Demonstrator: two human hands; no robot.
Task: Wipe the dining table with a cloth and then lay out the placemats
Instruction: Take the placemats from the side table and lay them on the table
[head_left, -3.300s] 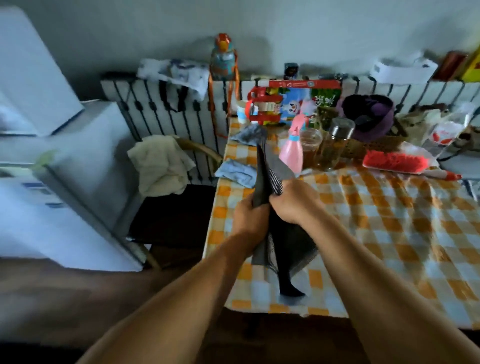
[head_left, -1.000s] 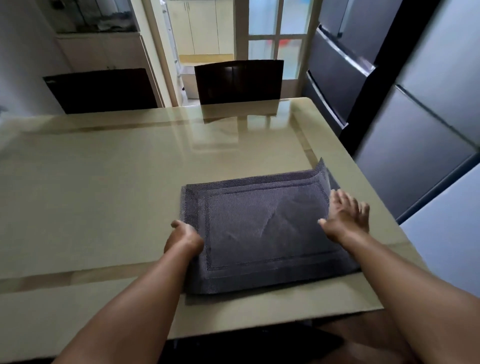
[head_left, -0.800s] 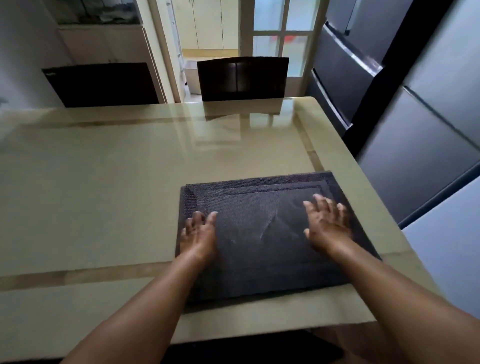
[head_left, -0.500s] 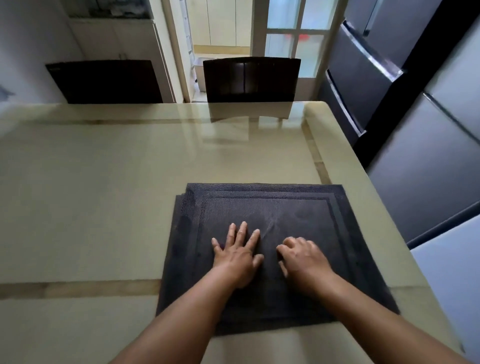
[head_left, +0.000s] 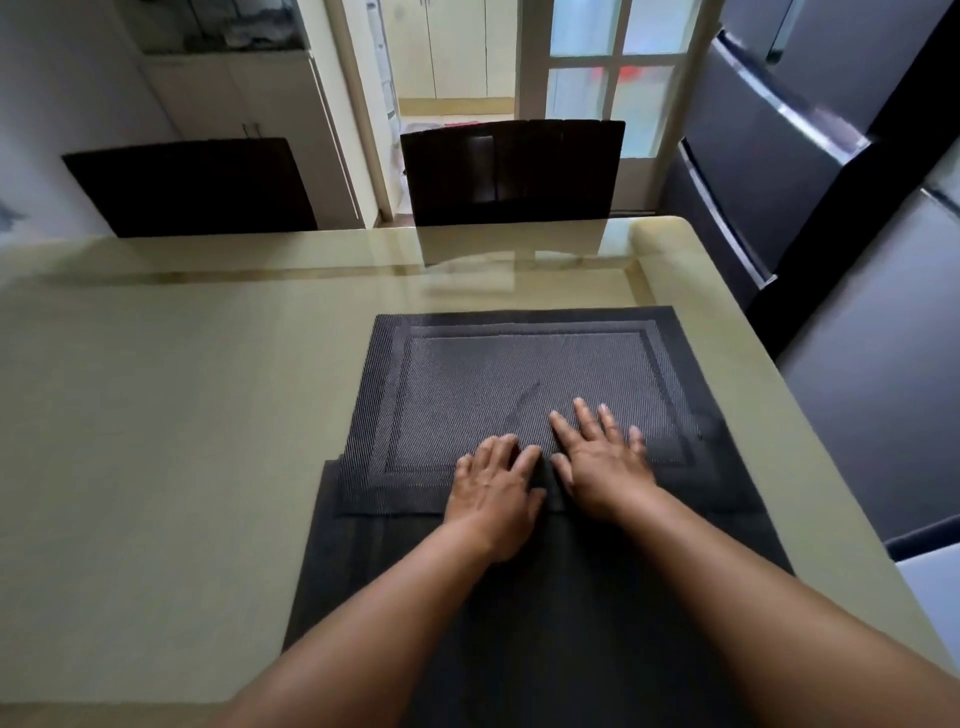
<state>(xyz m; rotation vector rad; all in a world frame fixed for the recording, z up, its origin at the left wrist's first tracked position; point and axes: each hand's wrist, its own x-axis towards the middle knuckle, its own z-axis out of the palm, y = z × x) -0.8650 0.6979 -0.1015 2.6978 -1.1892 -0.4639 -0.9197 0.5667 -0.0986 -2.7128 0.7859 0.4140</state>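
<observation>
I see both hands flat on a stack of dark mats in the lower centre of the frame. My left hand lies palm down with its fingers slightly bent and close together, pressing on the near edge of the top mat. My right hand lies just beside it, fingers straight and spread, also pressing the top mat; neither hand grips anything. The thumbs are nearly touching.

The top mat is a woven grey rectangle with a bordered frame pattern and a faint crease near its middle. It sits shifted toward the top of the frame, so the lower mat shows as a darker band along the left and across the bottom, under my forearms. I cannot tell how many mats are in the stack.

The stack rests on the right half of the glossy beige table, close to its right edge. At the table's far side, upper centre, a dark chair stands pushed in, its back reflected in the tabletop. A second dark chair back shows at upper left.
</observation>
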